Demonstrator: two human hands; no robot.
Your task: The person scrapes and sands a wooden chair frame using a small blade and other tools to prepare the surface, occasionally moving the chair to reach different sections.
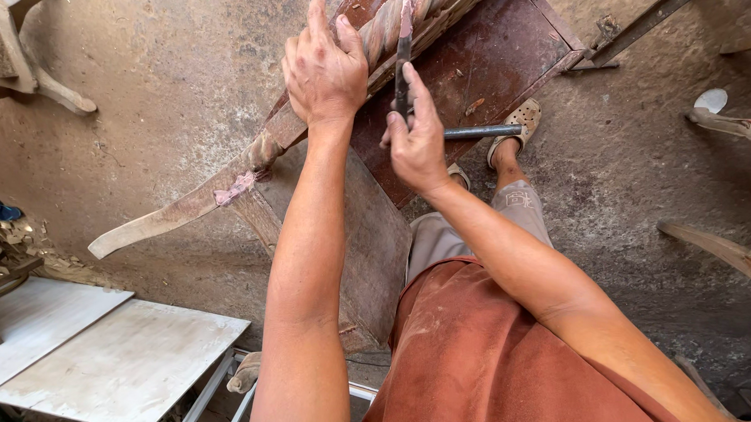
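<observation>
In the head view, a carved leg (252, 161) with a twisted section is laid slantwise across a dark red bench (489, 53), from near left to far centre. The left hand (324, 68) is pressed flat on the twist, fingers spread loosely. A thin blade (403, 58) is gripped upright in the closed right hand (415, 142), its tip against the twist. A metal rod (482, 132) lies just right of that hand.
</observation>
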